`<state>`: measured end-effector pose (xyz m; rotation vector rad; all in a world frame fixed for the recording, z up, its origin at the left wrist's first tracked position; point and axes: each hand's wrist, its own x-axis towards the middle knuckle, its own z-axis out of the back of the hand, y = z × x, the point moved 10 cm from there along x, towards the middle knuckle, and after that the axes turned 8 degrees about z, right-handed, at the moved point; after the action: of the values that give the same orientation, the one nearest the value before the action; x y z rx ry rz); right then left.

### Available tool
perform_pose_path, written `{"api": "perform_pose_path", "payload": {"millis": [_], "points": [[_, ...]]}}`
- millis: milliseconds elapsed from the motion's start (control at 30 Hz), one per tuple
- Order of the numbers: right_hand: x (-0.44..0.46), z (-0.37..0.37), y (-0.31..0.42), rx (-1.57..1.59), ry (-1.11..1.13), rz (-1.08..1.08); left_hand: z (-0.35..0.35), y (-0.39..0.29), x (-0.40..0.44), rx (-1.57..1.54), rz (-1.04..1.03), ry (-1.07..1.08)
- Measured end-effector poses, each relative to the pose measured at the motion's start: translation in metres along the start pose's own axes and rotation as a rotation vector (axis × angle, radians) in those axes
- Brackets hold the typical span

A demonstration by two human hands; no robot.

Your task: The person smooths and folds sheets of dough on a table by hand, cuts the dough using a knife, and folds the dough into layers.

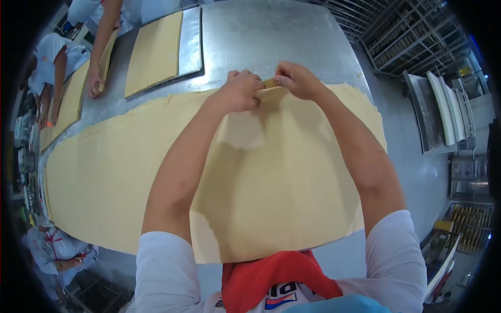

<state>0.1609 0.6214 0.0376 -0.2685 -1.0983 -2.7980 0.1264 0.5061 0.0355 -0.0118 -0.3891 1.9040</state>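
A wide, thin sheet of pale yellow dough (120, 167) spreads across the metal table (261, 36) and reaches the near edge by my body. Both my arms stretch over it to its far edge. My left hand (240, 91) is closed on that edge with curled fingers. A short way to its right, my right hand (298, 81) pinches the same edge between thumb and fingers. Between the two hands the dough is lifted a little and its edge turns over. My fingertips are partly hidden behind the dough.
A metal tray (191, 41) with a flat dough slab (154, 52) lies at the back left. Co-workers' hands (95, 83) handle more dough at the far left. Another person (57, 250) stands at lower left. Wire racks (412, 36) stand right of the table.
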Motion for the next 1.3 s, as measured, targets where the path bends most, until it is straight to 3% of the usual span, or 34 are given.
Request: {"api": "perform_pose_path", "payload": {"millis": [67,233,300,333,400,467,533,600,700,767,800,867,1000,1100,1167,1200,1300], "points": [[-0.004,0.003,-0.002,0.03,0.0,-0.028,-0.028,0.016,0.006,-0.093,0.232,0.377],[-0.009,-0.003,-0.007,0.119,0.023,-0.078,-0.006,0.016,0.006,-0.21,0.289,0.296],[-0.01,-0.018,-0.014,-0.406,0.209,-0.092,-0.007,0.022,0.007,-0.317,0.321,0.243],[-0.011,-0.016,-0.017,-0.402,0.203,-0.101,-0.01,0.035,0.006,-0.374,0.417,0.196],[-0.009,-0.009,-0.004,-0.231,0.059,0.093,-0.005,0.046,0.004,-0.431,0.512,0.159],[-0.012,-0.006,-0.011,-0.132,0.042,0.085,-0.024,0.038,0.0,-0.376,0.425,0.479],[-0.02,-0.006,-0.014,-0.032,0.017,0.073,-0.023,0.039,-0.002,-0.371,0.414,0.452],[-0.04,0.025,0.006,-0.324,-0.373,0.171,-0.023,0.039,-0.008,-0.365,0.404,0.425],[-0.097,0.017,0.022,-0.444,-0.401,0.03,-0.023,0.035,-0.011,-0.299,0.386,0.335],[-0.133,-0.026,0.03,-0.484,-0.127,-0.063,-0.015,0.034,-0.007,-0.046,0.333,0.179],[-0.147,-0.032,0.041,-0.478,-0.127,-0.058,-0.009,0.033,-0.005,-0.041,0.339,0.18],[-0.169,-0.062,0.041,-0.602,0.168,-0.102,0.016,0.013,0.007,0.216,0.217,0.122],[-0.174,-0.056,0.047,-0.578,0.162,-0.1,0.063,0.001,0.022,0.265,0.267,0.33],[-0.173,-0.057,0.053,-0.6,0.202,-0.111,0.024,0.029,0.021,0.342,0.23,0.129],[-0.18,-0.085,0.076,-0.585,0.502,-0.091,0.008,0.039,0.018,0.33,0.283,0.147],[-0.187,-0.092,0.091,-0.486,0.324,0.008,0.008,0.044,0.017,0.333,0.311,0.096],[-0.194,-0.091,0.085,-0.483,0.292,-0.018,0.034,0.03,0.016,0.341,0.324,0.116]]}}
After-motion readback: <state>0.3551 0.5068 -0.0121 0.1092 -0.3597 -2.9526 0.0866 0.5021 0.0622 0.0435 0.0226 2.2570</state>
